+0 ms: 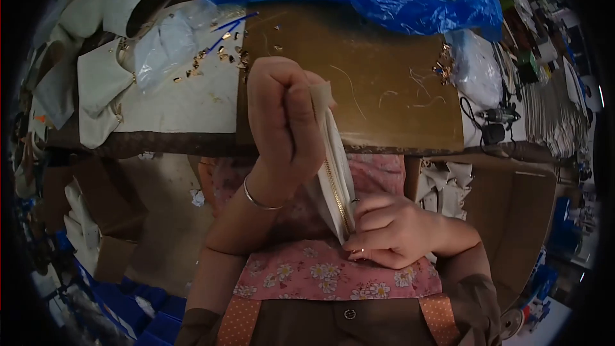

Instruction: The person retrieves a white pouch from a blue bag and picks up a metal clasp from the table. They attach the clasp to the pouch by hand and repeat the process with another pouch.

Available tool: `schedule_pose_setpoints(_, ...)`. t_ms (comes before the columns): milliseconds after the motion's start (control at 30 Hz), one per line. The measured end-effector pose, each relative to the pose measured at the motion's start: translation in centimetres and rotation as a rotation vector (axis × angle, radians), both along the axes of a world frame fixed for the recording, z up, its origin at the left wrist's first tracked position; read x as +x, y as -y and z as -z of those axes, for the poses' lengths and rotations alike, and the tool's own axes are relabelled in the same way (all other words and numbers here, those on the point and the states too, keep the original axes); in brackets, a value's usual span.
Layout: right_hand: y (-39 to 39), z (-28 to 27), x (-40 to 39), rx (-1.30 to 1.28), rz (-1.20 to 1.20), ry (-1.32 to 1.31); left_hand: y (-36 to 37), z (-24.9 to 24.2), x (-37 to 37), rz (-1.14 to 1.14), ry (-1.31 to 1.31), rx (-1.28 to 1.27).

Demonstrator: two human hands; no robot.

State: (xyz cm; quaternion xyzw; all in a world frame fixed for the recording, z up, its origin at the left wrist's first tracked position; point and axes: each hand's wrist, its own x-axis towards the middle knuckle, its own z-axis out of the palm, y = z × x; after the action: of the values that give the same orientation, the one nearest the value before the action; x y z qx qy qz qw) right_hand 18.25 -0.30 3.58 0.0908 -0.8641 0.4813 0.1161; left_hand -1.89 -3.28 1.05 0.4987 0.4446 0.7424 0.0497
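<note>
A cream piece with a gold-toothed zipper [338,193] is stretched upright between my two hands, over my lap. My left hand [285,112] is closed around its upper end, in front of the table edge. Lower down, my right hand [394,230] pinches the bottom end of the zippered piece, close to my floral apron [327,275]. Whether the right fingers also hold the zipper pull is hidden.
A brown board [397,90] with loose threads covers the table's middle. Small gold metal parts [224,57] lie at its left, near plastic bags [163,48]. Blue plastic [359,0] spans the back. Cardboard boxes [512,211] with cream pieces [445,186] stand below the table edge.
</note>
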Motion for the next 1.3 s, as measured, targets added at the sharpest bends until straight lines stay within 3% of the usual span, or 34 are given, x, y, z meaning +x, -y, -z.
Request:
schedule_pose_setpoints(167,-0.9,0.1,-0.1,-0.17,0.036,0.038,-0.2,0.1,0.4,-0.019,0.02,-0.017)
schedule_pose_setpoints(333,-0.2,-0.1,-0.2,-0.125,0.062,0.043,0.0,0.0,0.4,-0.043,0.014,-0.054)
schedule_pose_setpoints(433,0.5,-1.1,0.0,-0.106,-0.093,-0.024,-0.3,0.0,0.9,-0.015,0.06,-0.054)
schedule_pose_setpoints(533,-0.3,-0.8,-1.1,-0.172,-0.102,0.025,-0.6,0.3,0.9,0.014,0.091,-0.066)
schedule_pose_setpoints(700,-1.2,0.1,-1.6,-0.252,0.003,0.024,-0.4,0.7,0.3,0.019,0.077,-0.089)
schedule_pose_setpoints(800,-1.4,0.2,-1.6,-0.309,0.039,0.008,0.0,0.8,-0.1,0.201,0.16,-0.079)
schedule_pose_setpoints(867,-2.0,0.0,-1.8,-0.344,0.034,0.016,0.5,1.4,-1.0,0.499,0.236,-0.134)
schedule_pose_setpoints(967,-3.3,0.1,-1.3,-0.445,0.103,0.043,3.0,1.0,-3.5,0.645,-0.044,-0.369)
schedule_pose_setpoints(1033,-4.4,2.3,-0.6,-0.61,0.231,0.005,4.5,0.6,-4.1,0.504,-0.045,-0.338)
schedule_pose_setpoints(1067,-5.0,3.3,-0.2,-0.604,0.203,-0.008,5.3,0.2,-5.3,0.383,-0.25,-0.332)
schedule_pose_setpoints(1100,-5.4,4.2,0.3,-0.776,0.417,0.08,6.3,-0.1,-6.3,0.26,-0.451,-0.326)
schedule_pose_setpoints(1133,-5.7,5.0,0.2,-0.944,0.635,0.173,7.6,-2.3,-6.3,0.162,-0.431,-0.412)
schedule_pose_setpoints(1200,-6.4,6.5,-0.6,-0.895,0.68,0.16,9.8,-3.7,-7.1,-0.19,-0.436,-0.265)
schedule_pose_setpoints(1300,-6.8,8.7,-1.4,-0.769,0.741,0.175,11.1,-6.0,-10.8,-0.929,-0.709,0.024)
